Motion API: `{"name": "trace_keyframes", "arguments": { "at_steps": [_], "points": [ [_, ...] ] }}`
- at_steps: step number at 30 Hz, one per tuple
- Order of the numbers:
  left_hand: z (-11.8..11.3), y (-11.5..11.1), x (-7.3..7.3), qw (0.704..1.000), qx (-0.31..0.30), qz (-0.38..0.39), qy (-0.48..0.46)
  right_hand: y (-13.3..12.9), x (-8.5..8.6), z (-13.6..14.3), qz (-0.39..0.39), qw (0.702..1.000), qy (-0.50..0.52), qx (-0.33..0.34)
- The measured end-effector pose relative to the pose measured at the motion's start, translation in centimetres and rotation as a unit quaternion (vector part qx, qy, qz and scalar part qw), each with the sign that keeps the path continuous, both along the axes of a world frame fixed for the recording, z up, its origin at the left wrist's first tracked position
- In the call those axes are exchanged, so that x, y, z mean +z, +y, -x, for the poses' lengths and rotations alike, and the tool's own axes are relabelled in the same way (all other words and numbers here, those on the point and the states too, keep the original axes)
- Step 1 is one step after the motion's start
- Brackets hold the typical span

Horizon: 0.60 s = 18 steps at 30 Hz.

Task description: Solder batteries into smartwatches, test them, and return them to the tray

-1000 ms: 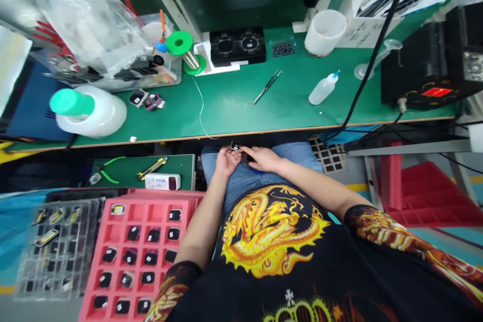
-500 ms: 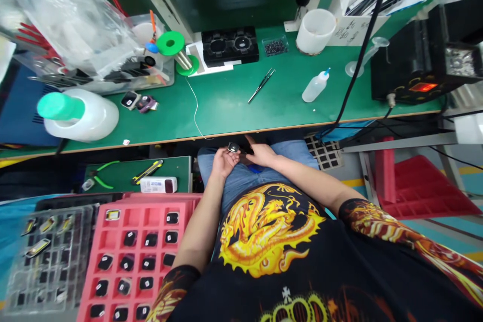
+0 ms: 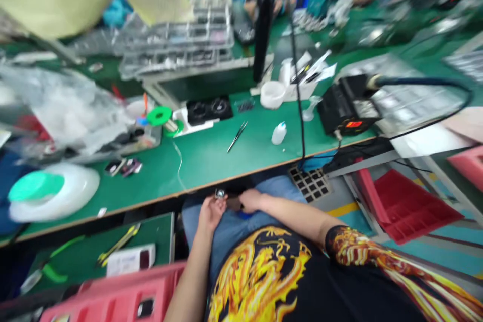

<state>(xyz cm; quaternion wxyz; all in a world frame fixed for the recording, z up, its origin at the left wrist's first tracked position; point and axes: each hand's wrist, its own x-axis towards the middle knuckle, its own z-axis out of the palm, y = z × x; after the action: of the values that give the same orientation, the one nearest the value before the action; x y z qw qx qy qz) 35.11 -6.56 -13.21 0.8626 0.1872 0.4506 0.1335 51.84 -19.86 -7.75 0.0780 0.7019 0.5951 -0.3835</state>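
Over my lap, just below the bench edge, my left hand (image 3: 212, 213) pinches a small dark square smartwatch body (image 3: 220, 193) at its fingertips. A short way to the right, my right hand (image 3: 250, 200) is closed with its fingers curled inward. A dark bit shows at its fingertips, but blur hides what it is. On the green bench (image 3: 206, 161) in front of both hands lie a pair of tweezers (image 3: 237, 137) and a small white dropper bottle (image 3: 279, 133). More smartwatches (image 3: 130, 167) rest on the left of the bench.
A large white bottle with a green cap (image 3: 73, 193) stands left, near a solder wire spool (image 3: 160, 116). A black soldering station (image 3: 349, 108) sits right. Below left are a white box (image 3: 126, 260) and a pink foam tray (image 3: 113, 297). Other people work across the bench.
The view has tilted up and shifted, showing the far benches. My right hand's outstretched finger has curled in. My left hand keeps the smartwatch body.
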Motion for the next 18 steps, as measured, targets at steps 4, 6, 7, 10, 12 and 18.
{"name": "trace_keyframes", "arguments": {
  "at_steps": [4,6,7,10,12,18],
  "points": [
    [-0.4,0.4,-1.1,0.999,-0.031,-0.031,-0.019,1.1,-1.3,0.1,0.065,0.996,0.022,0.062],
    [-0.4,0.4,-1.5,0.998,-0.046,-0.037,-0.023,1.6,-2.1,0.4,0.072,0.993,0.042,0.084],
    [-0.3,0.3,-1.7,0.998,-0.054,-0.039,-0.022,1.8,-2.4,0.5,0.073,0.991,0.054,0.094],
    [0.3,0.1,-2.0,0.997,-0.067,-0.044,-0.016,2.3,-2.9,1.1,0.078,0.985,0.083,0.13],
    [0.7,0.2,-2.1,0.996,-0.067,-0.05,-0.01,2.6,-2.9,1.4,0.085,0.981,0.091,0.151],
    [1.8,0.9,-1.8,0.996,-0.028,-0.08,0.007,3.7,-1.2,3.3,0.079,0.981,0.085,0.153]
  ]
}}
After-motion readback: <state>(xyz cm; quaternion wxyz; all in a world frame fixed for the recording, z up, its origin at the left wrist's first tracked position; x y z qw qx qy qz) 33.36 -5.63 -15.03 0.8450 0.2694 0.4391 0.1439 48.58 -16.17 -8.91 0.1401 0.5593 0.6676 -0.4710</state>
